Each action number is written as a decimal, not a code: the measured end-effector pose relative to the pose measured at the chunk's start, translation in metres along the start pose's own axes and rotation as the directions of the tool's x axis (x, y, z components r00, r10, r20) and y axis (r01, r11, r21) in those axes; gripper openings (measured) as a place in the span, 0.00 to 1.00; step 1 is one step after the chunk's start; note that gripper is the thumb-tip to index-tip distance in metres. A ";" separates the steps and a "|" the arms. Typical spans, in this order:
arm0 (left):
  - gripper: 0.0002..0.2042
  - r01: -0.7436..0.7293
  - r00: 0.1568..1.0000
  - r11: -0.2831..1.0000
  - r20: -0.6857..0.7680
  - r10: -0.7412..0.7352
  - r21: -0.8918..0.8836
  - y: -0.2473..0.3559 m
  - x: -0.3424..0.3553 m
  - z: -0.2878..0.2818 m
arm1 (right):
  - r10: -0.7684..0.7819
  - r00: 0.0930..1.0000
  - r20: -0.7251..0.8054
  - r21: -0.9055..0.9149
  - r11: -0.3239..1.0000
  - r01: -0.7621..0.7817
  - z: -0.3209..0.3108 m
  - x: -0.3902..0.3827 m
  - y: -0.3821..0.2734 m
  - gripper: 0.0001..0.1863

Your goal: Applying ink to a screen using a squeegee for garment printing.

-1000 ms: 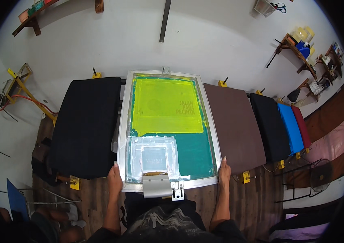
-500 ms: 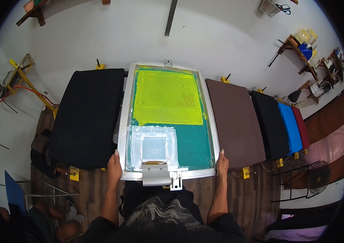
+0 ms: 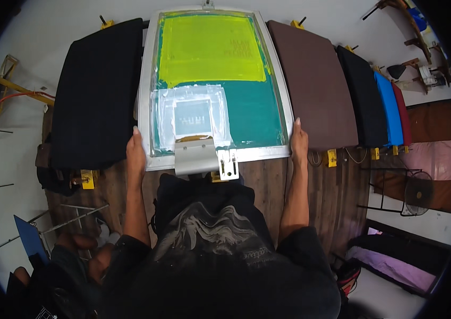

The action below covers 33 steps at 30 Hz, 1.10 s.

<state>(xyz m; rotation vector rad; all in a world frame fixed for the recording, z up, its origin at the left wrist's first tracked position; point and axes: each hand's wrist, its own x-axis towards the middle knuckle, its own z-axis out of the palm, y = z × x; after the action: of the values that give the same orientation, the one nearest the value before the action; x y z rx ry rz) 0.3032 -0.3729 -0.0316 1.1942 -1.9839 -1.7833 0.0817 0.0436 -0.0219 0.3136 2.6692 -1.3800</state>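
A screen printing frame [image 3: 285, 101] with metal edges lies in front of me. Its mesh is green, with a bright yellow-green ink area [image 3: 204, 48] in the far part. White tape surrounds a small pale window [image 3: 192, 118] at the near left. My left hand [image 3: 136, 151] is closed on the frame's near left side, thumb up along the edge. On the opposite side my right hand [image 3: 299, 141] grips it the same way. A grey metal piece with a brownish edge [image 3: 196, 158] sits over the near rim, beside a slotted white metal bracket [image 3: 229, 164].
Black [image 3: 95, 95] and brown [image 3: 313, 87] cloth-covered boards flank the frame, with another black, a blue [image 3: 387, 109] and a red one further right. Yellow clamps [image 3: 89, 179] hang at their near ends. Another person's legs [image 3: 95, 260] show at lower left; a fan [image 3: 418, 192] stands right.
The view has tipped downward, so the frame and boards sit higher in the picture and more of my shirt shows. Both hands still hold the frame's sides.
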 end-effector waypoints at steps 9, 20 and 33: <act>0.33 0.036 0.998 0.998 -0.045 -0.033 0.050 -0.004 -0.005 -0.003 | 0.076 0.997 0.031 0.063 0.995 -0.078 0.001 -0.023 -0.006 0.38; 0.29 -0.236 0.960 0.846 -0.024 0.281 0.478 -0.033 -0.005 -0.009 | -0.417 0.905 -0.079 -0.448 0.826 0.341 0.010 -0.045 -0.007 0.23; 0.35 -0.801 0.580 0.446 0.703 0.412 0.400 0.062 -0.082 0.024 | -0.597 0.407 0.691 -0.216 0.366 0.905 0.117 -0.166 -0.113 0.29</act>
<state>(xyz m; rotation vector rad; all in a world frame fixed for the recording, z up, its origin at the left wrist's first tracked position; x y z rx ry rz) 0.3150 -0.3041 0.0474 -0.1390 -3.0088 -0.9728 0.2175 -0.1366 0.0335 -1.4197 2.5616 -0.4532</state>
